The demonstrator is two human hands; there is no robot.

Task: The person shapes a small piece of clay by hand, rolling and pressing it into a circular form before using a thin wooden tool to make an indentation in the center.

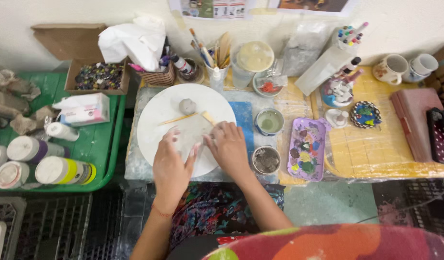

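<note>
Seen from above, two bare hands work on a round white board (159, 115) set on a cluttered craft table. What lies under the hands is hard to make out: a pale, flat slab of clay (195, 135) seems to sit between them near the board's middle, but its edges blur into the white surface and the fingers cover part of it.

The left hand (171, 166) is smeared by motion, palm down, fingers stretched forward and loosely spread over the slab's left side; it grasps nothing. The right hand (229, 147) lies palm down with fingers curled onto the slab's right edge; whether it pinches the clay or only presses on it cannot be told. Both forearms reach up from the bottom of the view.

A small grey clay ball (187, 106) rests on the board beyond the hands, a thin wooden stick (179, 118) just nearer. A purple paint palette (306, 149) sits well to the right.
</note>
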